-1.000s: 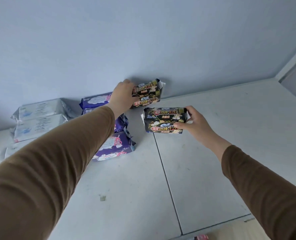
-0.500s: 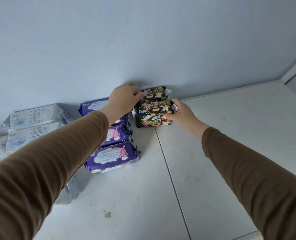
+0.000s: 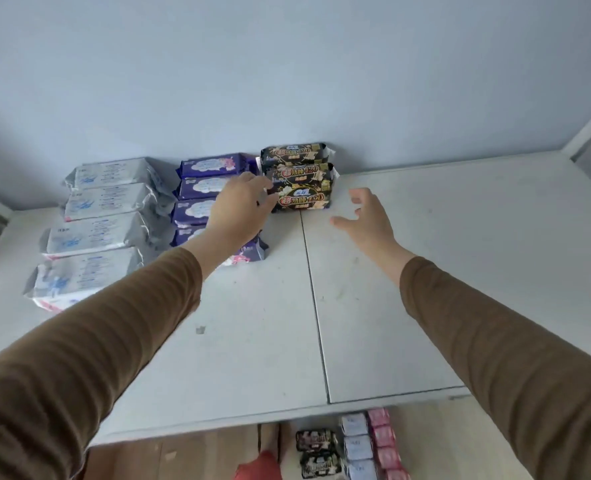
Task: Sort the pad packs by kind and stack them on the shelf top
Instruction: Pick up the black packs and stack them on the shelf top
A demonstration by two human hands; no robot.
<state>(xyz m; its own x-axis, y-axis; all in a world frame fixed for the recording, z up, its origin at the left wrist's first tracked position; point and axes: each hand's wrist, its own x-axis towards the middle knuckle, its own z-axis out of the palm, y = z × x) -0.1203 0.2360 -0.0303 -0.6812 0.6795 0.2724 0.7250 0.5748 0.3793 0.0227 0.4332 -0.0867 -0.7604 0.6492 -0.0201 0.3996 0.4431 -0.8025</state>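
Packs of the black-and-gold kind (image 3: 299, 178) are sitting three deep in a row against the wall (image 3: 287, 64), on the shelf top (image 3: 425, 271), just right of the purple row (image 3: 211, 188) and the white row (image 3: 103, 216). Your left hand (image 3: 240, 207) is resting with relaxed fingers at the left end of the front black pack, holding nothing that I can see. Your right hand (image 3: 363, 220) is hovering off the surface with its fingers spread wide, empty, near the right end of that pack but apart from it.

You are likely finishing the placement, so nudge the front pack flush against the one behind it with the flat of your left fingers, and keep its ends level with the others; the soft wrappers will probably slide on each other if you push from one corner only. More black packs (image 3: 316, 452), pale ones (image 3: 356, 445) and pink ones (image 3: 384, 441) are waiting below the shelf edge, so the sorting is not yet done.

Compared with half a second ago, your right hand is no longer pinching the black pack: it has let go and pulled back to the right. Your left hand has slid from the rear packs to the front one.
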